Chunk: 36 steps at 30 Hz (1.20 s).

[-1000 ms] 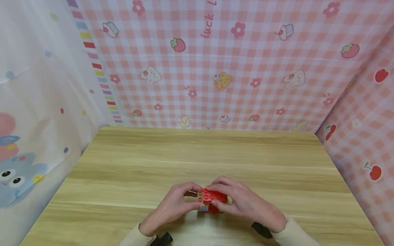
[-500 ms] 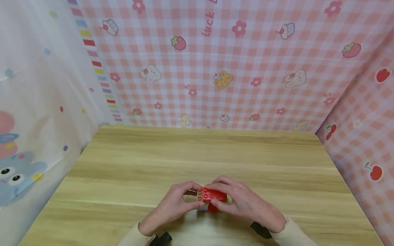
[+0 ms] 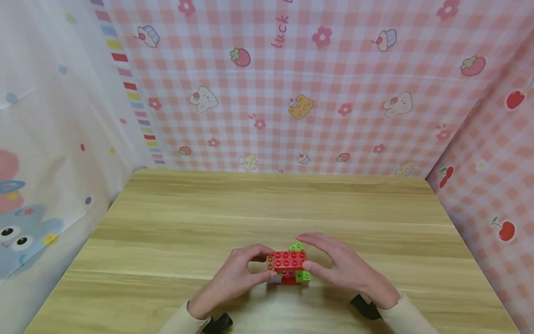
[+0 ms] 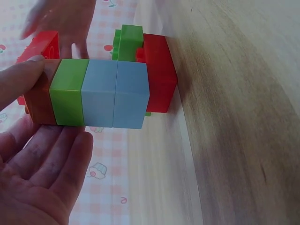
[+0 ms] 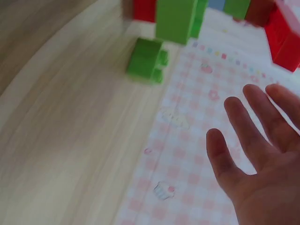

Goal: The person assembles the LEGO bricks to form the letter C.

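Observation:
My left hand (image 3: 238, 273) pinches the brown toy brick (image 4: 41, 101) near the top of a stack between thumb and fingers. Below the brown one come a green brick (image 4: 69, 93) and two light blue bricks (image 4: 115, 93). A red eight-stud brick (image 3: 289, 260) sits at the top and juts out to the right. Low down, another red brick (image 4: 160, 75) lies close to the table, with a green brick (image 3: 303, 277) at its right end. My right hand (image 3: 354, 271) has its fingers spread, its thumb overlapping the top red brick's right end in the head view.
A further green brick (image 5: 144, 61) lies on the wooden table (image 3: 267, 208) behind the stack. Pink checked cloth (image 3: 267, 93) hangs at the back, with printed cloth on both sides. Dark wrist straps (image 3: 365, 307) show below the hands.
My right hand has let go of the top red brick and moved to the right, its fingers spreading. The green bricks now show. My left hand keeps its pinch.

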### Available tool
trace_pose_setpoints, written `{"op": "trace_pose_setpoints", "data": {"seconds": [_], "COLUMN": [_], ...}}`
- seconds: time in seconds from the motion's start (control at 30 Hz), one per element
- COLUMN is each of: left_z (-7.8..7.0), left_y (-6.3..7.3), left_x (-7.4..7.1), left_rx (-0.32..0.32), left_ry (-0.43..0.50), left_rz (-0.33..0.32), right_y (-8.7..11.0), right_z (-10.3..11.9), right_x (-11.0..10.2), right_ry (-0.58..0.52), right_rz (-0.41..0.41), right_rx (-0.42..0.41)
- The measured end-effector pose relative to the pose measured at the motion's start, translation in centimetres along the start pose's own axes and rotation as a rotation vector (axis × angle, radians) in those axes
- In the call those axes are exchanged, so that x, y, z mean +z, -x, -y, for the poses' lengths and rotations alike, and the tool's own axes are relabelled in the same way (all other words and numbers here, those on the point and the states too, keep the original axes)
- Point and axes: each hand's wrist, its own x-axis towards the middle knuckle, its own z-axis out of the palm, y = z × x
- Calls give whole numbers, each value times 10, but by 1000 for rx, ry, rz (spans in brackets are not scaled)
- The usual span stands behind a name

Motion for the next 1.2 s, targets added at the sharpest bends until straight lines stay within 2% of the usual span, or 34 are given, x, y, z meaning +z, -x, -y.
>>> {"op": "trace_pose_setpoints", "data": {"seconds": [0.33,0.53,0.7,1.03,1.2], "left_z": [-3,-3,-2,-5,-7], "left_y": [0,0,2,0,-2], "left_x": [-1,-1,0,-6,-6], "left_rx": [-17,-15,-22,71,102], "left_ry": [-20,-28,-30,5,-3], "left_rz": [8,18,22,-18,-8], "right_y": [-2,-7,-11,-23,-29], "right_z": [-23,-31,-39,-45,-47], "right_x": [-9,-13,-11,-8,-6], "right_ry": [18,47,68,80,74], "right_rz": [32,98,145,224,268], "right_rx": [-24,12,9,2,-18]}}
